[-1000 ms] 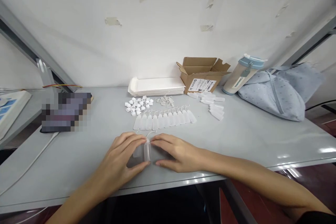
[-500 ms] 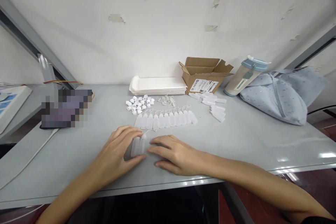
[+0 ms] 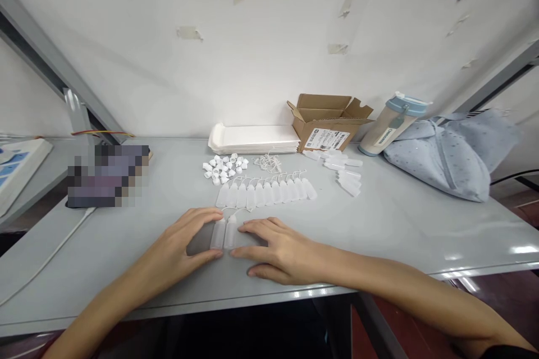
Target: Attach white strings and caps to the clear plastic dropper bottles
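Observation:
Two small translucent plastic bottles lie side by side with a slim gap between them, the left bottle [image 3: 218, 234] and the right bottle [image 3: 231, 234], each with a thin cord at its top. My left hand [image 3: 183, 241] is curved around the left bottle, fingertips at its top and thumb at its base. Fingers spread, my right hand [image 3: 282, 249] rests by the right bottle, its fingertips close to the side and lower end; whether they touch is unclear. Behind lies a row of similar corded bottles [image 3: 265, 193].
White caps [image 3: 225, 167] and loose cords [image 3: 269, 162] lie behind the row. Further back are white trays [image 3: 256, 139] and a cardboard box [image 3: 324, 136]. More bottles [image 3: 348, 182], a tumbler [image 3: 391, 126] and a cloth bag [image 3: 442, 162] are right; a phone [image 3: 107, 176] is left.
The two front bottles have come slightly apart. My left hand has shifted left, off the right bottle, and my right fingertips have moved closer to that bottle.

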Tool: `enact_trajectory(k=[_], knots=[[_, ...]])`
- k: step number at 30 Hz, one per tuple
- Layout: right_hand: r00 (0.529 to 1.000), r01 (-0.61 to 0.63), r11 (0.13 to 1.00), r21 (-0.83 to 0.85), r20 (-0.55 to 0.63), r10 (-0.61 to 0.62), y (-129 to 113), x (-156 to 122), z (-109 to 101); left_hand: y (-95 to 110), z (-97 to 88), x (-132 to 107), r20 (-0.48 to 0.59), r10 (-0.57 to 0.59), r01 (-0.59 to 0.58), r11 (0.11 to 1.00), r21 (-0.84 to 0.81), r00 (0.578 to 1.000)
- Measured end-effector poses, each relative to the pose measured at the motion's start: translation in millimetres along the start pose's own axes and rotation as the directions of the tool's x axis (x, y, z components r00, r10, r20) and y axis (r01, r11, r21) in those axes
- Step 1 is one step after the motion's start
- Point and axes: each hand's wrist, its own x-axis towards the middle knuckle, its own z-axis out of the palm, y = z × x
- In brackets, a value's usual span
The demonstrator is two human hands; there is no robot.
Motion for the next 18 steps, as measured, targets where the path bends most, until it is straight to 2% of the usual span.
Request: enact_trajectory(k=[6,11,14,18], knots=[[1.000,0.008,1.000,-0.005,-0.008,-0.008,2,1,1,0,-3.1,0,-0.017,0.025,-0.025,1.000,0.002,1.000],[0.996,0.031,0.999,0.020,-0.088,-0.030,6,2,1,10,-13.1,9,-0.063,0.047,-0.047,0.999,0.007,0.997],[0.983,0.036,0.999,0.039,-0.181,-0.029,10,2,-3,17,-16.9,24,-0.087,0.046,-0.046,0.999,0.000,0.995],[0.941,0.018,1.000,0.010,-0.338,-0.013,25,2,-16,22,-16.7,57,-0.064,0.052,-0.053,0.999,-0.009,0.997]])
